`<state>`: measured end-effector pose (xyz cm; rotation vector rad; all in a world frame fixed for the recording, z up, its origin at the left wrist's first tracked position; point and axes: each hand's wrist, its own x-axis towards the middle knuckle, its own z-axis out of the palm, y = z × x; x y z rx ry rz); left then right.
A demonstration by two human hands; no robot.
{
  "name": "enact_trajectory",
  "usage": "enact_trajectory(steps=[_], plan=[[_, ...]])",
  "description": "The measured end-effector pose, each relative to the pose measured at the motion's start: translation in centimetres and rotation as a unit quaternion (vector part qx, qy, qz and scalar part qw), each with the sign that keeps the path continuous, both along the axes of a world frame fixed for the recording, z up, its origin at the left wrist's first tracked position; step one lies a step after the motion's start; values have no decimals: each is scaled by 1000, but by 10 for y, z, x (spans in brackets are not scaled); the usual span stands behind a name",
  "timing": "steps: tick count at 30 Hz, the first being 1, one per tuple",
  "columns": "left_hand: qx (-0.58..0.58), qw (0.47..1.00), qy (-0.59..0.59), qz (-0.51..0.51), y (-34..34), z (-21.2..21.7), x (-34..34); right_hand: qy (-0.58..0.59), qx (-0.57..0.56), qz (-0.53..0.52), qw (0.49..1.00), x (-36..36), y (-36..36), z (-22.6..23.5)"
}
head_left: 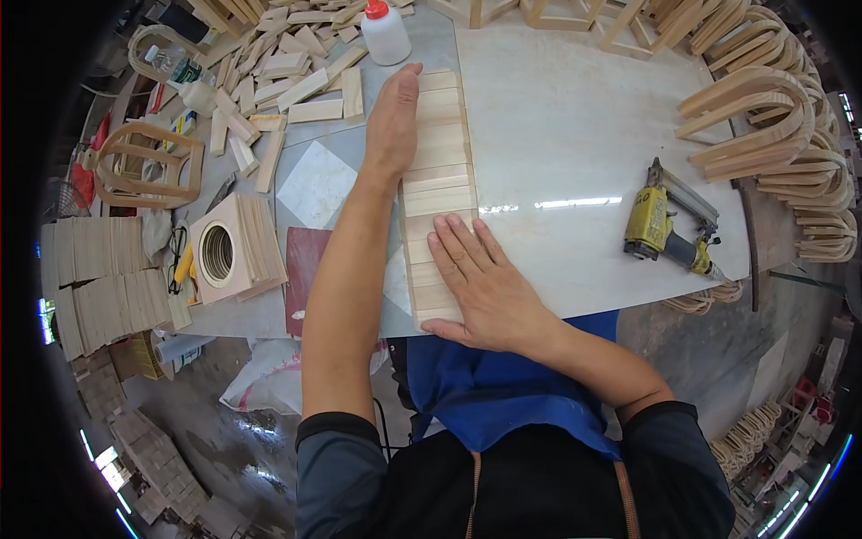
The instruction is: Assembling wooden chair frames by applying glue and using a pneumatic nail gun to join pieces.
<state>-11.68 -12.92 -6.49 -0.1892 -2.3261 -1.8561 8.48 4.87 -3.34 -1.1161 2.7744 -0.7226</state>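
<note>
A row of wooden blocks (pixel 438 186) is already aligned on the tabletop (pixel 557 135) — flanked by the left hand (pixel 392 126), fingers together, part-covered by the right hand (pixel 485 292), spread flat — while loose pieces (pixel 315 110) are left heaped.

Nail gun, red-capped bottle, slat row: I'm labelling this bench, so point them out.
Nail gun (pixel 650 220), head view: yellow body.
Red-capped bottle (pixel 386 39), head view: white side.
Slat row (pixel 440 198), head view: a middle slat.

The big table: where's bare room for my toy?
There's bare shiny white tabletop between the long row of pale wooden slats and the yellow-black nail gun. It's crowded far left with loose wooden blocks, far right with curved wooden frames.
</note>
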Motion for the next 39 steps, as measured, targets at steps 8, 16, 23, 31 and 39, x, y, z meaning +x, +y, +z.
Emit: enact_trajectory(steps=[8,16,23,31,39], plan=[[27,999,-12,13,1,-1,0,10,-28,-12,999,2,3,-5],[89,995,-11,38,-20,-5,2,34,-41,-13,999,5,-1,-10],[-181,983,11,20,-37,40,108,26,-56,-24,998,8,4,-14],[-327,942,6,-69,-37,53,260,-2,-54,-18,998,3,3,-13],[-349,936,8,-41,-39,23,280,-14,-19,-29,999,3,-2,-9]])
